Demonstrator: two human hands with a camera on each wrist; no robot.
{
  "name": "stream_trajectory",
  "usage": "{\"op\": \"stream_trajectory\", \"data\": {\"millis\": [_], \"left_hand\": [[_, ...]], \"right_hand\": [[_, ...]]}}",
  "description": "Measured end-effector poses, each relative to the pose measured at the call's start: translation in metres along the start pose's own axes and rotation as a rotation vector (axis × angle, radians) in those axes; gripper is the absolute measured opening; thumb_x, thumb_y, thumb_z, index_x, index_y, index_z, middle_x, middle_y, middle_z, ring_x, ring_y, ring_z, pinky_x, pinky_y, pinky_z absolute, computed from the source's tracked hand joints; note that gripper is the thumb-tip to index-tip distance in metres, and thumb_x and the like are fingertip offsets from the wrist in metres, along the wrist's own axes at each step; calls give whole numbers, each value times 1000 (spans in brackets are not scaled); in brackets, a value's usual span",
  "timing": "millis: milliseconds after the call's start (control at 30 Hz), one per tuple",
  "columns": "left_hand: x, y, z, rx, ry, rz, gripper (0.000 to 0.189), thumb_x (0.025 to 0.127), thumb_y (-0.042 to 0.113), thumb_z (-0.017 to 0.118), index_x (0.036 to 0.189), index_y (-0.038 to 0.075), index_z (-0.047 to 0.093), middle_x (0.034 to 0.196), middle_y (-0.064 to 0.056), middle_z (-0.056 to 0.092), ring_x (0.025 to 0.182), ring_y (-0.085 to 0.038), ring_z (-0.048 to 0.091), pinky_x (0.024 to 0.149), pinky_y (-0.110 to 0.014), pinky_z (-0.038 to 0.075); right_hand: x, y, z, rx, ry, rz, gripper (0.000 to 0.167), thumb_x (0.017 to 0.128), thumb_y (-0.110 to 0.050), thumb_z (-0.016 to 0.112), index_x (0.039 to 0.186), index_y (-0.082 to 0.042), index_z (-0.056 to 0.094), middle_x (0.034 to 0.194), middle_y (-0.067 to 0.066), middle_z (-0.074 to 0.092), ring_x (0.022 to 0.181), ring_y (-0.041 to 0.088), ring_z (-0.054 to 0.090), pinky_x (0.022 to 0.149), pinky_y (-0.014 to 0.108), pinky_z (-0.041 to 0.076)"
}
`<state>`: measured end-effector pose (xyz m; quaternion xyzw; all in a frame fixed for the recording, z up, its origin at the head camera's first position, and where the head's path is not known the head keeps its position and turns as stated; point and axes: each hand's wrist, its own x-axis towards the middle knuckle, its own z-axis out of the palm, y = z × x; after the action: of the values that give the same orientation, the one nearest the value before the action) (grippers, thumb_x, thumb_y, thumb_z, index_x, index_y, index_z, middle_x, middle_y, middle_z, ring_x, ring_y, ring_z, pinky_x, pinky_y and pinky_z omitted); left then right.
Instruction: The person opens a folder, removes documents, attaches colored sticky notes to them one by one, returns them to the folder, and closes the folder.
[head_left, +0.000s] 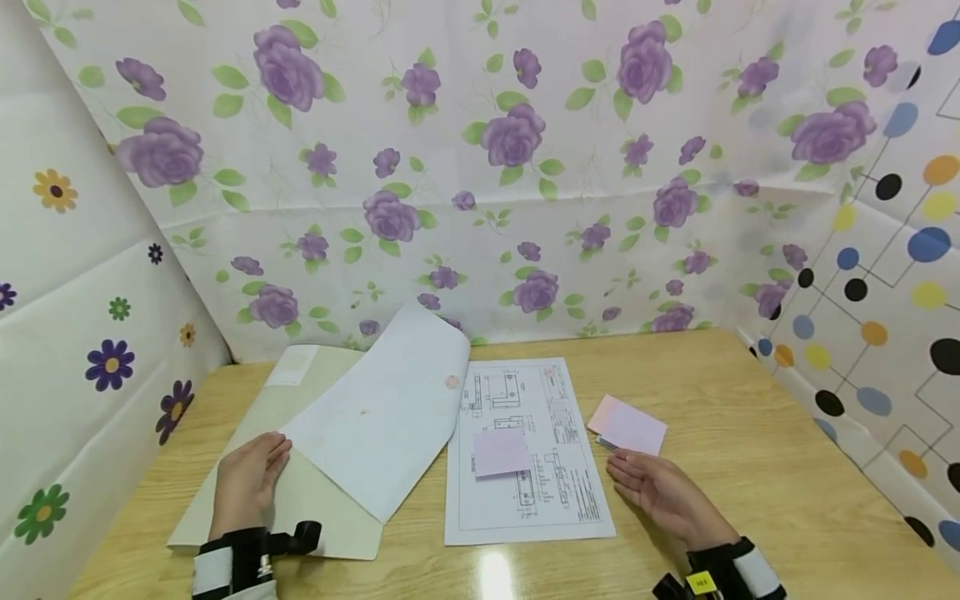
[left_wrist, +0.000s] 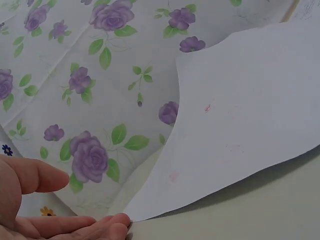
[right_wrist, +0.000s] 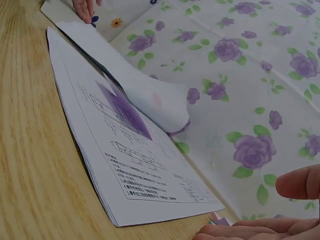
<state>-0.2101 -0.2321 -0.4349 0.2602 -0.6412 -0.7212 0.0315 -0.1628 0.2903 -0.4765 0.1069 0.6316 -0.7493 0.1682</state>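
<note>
A large white sheet [head_left: 390,408], blank side up with faint reddish marks, curls between a pale folder [head_left: 337,521] and a stack of printed technical drawings [head_left: 525,517]. My left hand [head_left: 250,483] is at the sheet's left corner. In the left wrist view its fingertips [left_wrist: 120,219] touch that corner, with the thumb held apart. A lilac sticky note [head_left: 501,454] lies on the top drawing. Beside the stack, my right hand [head_left: 667,497] rests with fingers extended, near a pad of pink and lilac sticky notes [head_left: 633,427]. Its thumb [right_wrist: 300,182] stands away from the fingers.
The wooden table [head_left: 795,500] carries all the papers. A flowered cloth [head_left: 480,167] hangs behind it, a daisy-patterned one [head_left: 82,292] on the left, a dotted one [head_left: 885,333] on the right. A white label [head_left: 292,365] sits at the folder's far corner.
</note>
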Motion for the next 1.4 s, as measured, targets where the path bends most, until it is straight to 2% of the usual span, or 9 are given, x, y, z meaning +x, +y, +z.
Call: {"op": "stream_trajectory", "data": {"millis": [167,400,667,833,900,1033,1133,1233,1400], "left_hand": [[0,-3,10,-3,-79,-17,44,104,10,51,144,-7,43,81,16,63,81,6,64,83,-10,55],[0,-11,28,-1,-232,-42,61,107,12,46,157,-12,20,91,13,62,84,8,63,86,-10,54],[-7,-25,62,21,-324,-2,58,105,7,47,151,-20,23,99,6,64,85,8,63,82,-9,53],[-15,-31,83,44,-356,24,56,104,5,48,148,-23,28,109,-3,64,88,6,61,81,-8,52],[-17,-32,90,72,-352,45,53,105,6,48,146,-23,31,119,-19,65,94,2,62,83,-10,52],[-18,-34,100,149,-345,85,50,108,10,42,145,-22,36,147,-38,45,124,-26,61,110,-30,49],[-19,-34,105,177,-332,67,51,109,12,38,147,-21,32,152,-39,38,141,-41,46,120,-45,39],[-19,-34,108,173,-319,31,53,109,12,37,150,-21,27,152,-39,37,142,-42,43,120,-43,40],[-19,-35,110,163,-324,5,54,109,11,37,151,-21,25,152,-38,36,143,-42,41,123,-45,36]], "right_hand": [[1,1,2,47,-36,-3,60,110,-17,37,155,17,16,122,0,69,105,1,66,95,22,56],[3,5,1,67,-88,-9,61,111,-17,36,155,17,13,132,6,67,108,2,66,99,25,56],[3,6,3,80,-101,-17,59,111,-15,33,155,19,11,139,15,62,110,4,65,103,28,55],[3,7,5,104,-107,-11,59,111,-15,32,156,17,10,133,9,66,110,4,66,104,28,54],[4,7,5,100,-113,-13,59,111,-15,32,156,17,9,132,7,66,110,3,66,104,27,54],[5,8,5,90,-105,-21,59,111,-14,33,155,17,11,135,11,64,110,3,65,103,26,55],[6,8,5,84,-100,-25,58,111,-14,32,155,18,11,144,20,58,111,3,65,103,27,54],[6,8,5,104,-94,-18,58,111,-15,28,156,17,11,146,21,56,111,4,66,105,28,54],[4,6,4,173,-105,-5,65,113,-30,18,156,16,4,127,6,69,109,4,67,105,28,54]]}}
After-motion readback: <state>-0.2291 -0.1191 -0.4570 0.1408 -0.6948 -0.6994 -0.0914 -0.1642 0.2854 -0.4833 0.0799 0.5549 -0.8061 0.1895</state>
